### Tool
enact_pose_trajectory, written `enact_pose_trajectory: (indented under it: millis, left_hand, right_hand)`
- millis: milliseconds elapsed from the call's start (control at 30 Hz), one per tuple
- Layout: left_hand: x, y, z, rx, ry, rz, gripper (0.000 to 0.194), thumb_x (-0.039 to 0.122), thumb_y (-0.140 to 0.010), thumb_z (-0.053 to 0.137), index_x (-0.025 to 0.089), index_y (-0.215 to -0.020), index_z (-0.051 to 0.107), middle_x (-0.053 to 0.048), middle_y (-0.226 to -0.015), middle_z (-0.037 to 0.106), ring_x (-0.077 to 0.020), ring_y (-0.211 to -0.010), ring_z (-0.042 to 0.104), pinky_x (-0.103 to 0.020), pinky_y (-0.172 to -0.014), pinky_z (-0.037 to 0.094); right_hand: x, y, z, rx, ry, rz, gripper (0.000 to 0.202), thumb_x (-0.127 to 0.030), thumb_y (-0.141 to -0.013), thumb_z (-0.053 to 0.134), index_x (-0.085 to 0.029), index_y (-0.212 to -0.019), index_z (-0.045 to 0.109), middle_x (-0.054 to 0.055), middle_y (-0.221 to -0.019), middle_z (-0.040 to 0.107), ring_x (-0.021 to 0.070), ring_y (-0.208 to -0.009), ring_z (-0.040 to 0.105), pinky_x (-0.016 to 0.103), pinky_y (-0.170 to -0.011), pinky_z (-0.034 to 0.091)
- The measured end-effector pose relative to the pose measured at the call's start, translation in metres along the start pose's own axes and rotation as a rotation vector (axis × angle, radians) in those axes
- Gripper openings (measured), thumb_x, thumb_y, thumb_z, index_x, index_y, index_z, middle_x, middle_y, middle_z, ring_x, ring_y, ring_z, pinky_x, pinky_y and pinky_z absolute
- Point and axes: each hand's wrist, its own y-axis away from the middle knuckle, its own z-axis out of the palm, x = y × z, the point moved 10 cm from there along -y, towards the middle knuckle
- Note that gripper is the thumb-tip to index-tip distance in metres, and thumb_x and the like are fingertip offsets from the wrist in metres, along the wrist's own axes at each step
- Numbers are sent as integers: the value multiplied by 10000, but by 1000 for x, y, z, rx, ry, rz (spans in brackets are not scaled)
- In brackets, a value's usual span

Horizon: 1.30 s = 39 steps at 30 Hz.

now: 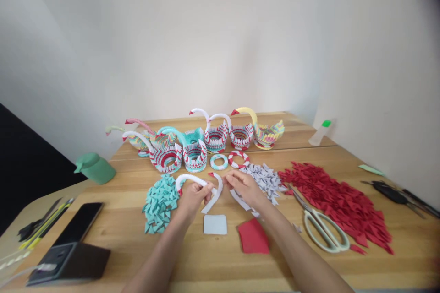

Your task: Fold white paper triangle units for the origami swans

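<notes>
My left hand (196, 198) is closed on a white folded-paper swan neck (191, 177), which curves left and ends in a red tip. Between my hands a second white neck with a red beak (219, 187) lies on the table. My right hand (244, 187) is closed in a pinch just right of it; whatever its fingertips hold is too small to make out. Under that hand a white curved strip (239, 200) shows in part. Close by are a pile of white paper triangles (265, 179), a pile of teal triangles (160, 204), white paper (215, 225) and red paper (253, 236).
Several paper swans (166, 156) stand at the back, with a teal-white ring (219, 161) and a red-white ring (238, 159) before them. To the right are red triangles (338, 201), scissors (326, 229) and a black tool (390, 192). Left are a phone (79, 223) and green container (95, 168).
</notes>
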Motion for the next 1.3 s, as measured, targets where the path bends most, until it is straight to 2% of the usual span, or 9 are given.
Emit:
enact_pose_trajectory:
  millis: [100, 200, 333, 433, 533, 633, 733, 967, 1300]
  left_hand:
    - [0, -1, 0, 10, -143, 23, 389, 502, -695, 629, 134, -591, 557, 37, -463, 432, -82, -439, 343, -210, -454, 243]
    - [5, 3, 7, -19, -214, 68, 328, 427, -696, 639, 132, -569, 570, 22, -513, 460, -96, -489, 366, -214, -474, 234]
    - [13, 11, 16, -29, -532, 143, 280, 304, -698, 619, 136, -487, 542, 36, -477, 372, -89, -477, 304, -225, -478, 174]
    - [22, 13, 14, -6, -600, 195, 218, 295, -678, 644, 141, -528, 608, 40, -469, 373, -94, -471, 298, -228, -480, 153]
    - [35, 13, 2, 52, -550, 234, 263, 384, -739, 609, 169, -853, 709, 37, -502, 446, -113, -482, 352, -216, -484, 191]
    - [44, 13, -16, 162, -479, 236, 349, 434, -809, 519, 174, -962, 695, 19, -546, 504, -129, -513, 414, -213, -510, 256]
    - [46, 14, -23, 205, -412, 249, 338, 429, -811, 515, 165, -917, 698, 3, -586, 547, -139, -548, 456, -214, -531, 292]
    - [41, 10, -24, 215, -425, 243, 318, 415, -816, 505, 176, -889, 702, 7, -564, 544, -137, -519, 445, -215, -513, 274]
    - [31, 5, -17, 163, -520, 199, 323, 402, -838, 468, 176, -902, 690, -6, -597, 573, -143, -538, 469, -221, -527, 303]
  right_hand:
    - [-17, 0, 0, -10, 150, -58, 210, -358, -854, 536, -186, -878, 653, 18, -777, 635, 154, -708, 549, 244, -628, 402]
    - [-26, 2, 16, -79, 255, -96, 147, -298, -804, 597, -211, -903, 662, 12, -817, 646, 157, -716, 555, 240, -621, 388]
    - [-27, 4, 33, -122, 368, -113, 55, -257, -743, 644, -203, -757, 638, -27, -654, 573, 127, -602, 495, 220, -538, 321]
    - [-29, -1, 25, -86, 385, -136, 91, -236, -729, 633, -186, -664, 594, -32, -619, 542, 121, -588, 468, 219, -526, 302]
    - [-26, -21, -9, 46, 283, -92, 133, -308, -758, 601, -181, -718, 595, -28, -638, 549, 123, -587, 476, 224, -541, 343]
    - [-13, -51, -49, 214, 246, -30, 224, -393, -788, 548, -175, -743, 572, -32, -590, 516, 120, -528, 457, 231, -510, 349]
    - [8, -83, -64, 256, 272, 14, 176, -342, -748, 573, -176, -693, 554, -29, -558, 531, 120, -495, 471, 235, -498, 358]
    - [58, -126, -47, 145, 249, 71, 113, -267, -732, 589, -164, -692, 569, -14, -575, 610, 121, -508, 536, 220, -488, 410]
    - [102, -142, -45, 59, 250, 184, 192, -280, -871, 570, -112, -777, 571, -44, -596, 561, 55, -444, 497, 173, -427, 414]
